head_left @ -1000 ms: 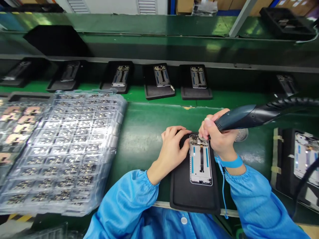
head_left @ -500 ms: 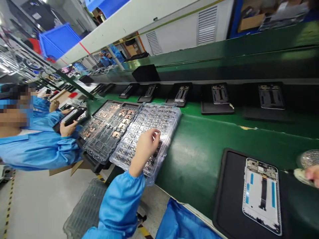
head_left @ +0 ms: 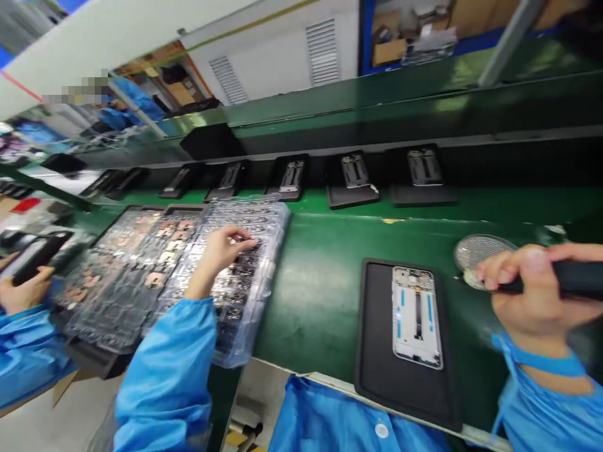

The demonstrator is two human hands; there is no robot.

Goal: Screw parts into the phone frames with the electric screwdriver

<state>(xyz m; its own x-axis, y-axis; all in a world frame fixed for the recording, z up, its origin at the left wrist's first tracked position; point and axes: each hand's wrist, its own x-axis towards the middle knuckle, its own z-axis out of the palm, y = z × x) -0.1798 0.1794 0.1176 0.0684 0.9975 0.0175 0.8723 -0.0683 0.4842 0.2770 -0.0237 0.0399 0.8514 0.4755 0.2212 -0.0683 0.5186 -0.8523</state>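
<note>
My left hand (head_left: 221,252) is over a clear plastic tray (head_left: 276,251) filled with rows of small metallic electronic parts. Its thumb and fingers are pinched together at the parts; whatever lies between them is too small to make out. On the right, my right hand (head_left: 532,295) is closed around the black handle of an electric screwdriver (head_left: 579,279), its front end pointing left at a round clear dish (head_left: 475,248) of tiny pieces. Between my hands, an opened phone body (head_left: 407,339) with blue strips and a dark flex cable lies on a black mat (head_left: 377,326).
Left of the clear tray is another tray (head_left: 132,301) with copper-coloured parts. Several phone bodies on black holders, including one holder (head_left: 351,198), line the back of the green bench (head_left: 311,282). At far left, a co-worker's hands (head_left: 26,292) hold a dark device.
The view has swung right, bringing my right hand and the screwdriver fully into sight. My left hand stays over the clear tray, its fingertips now lower among the parts.
</note>
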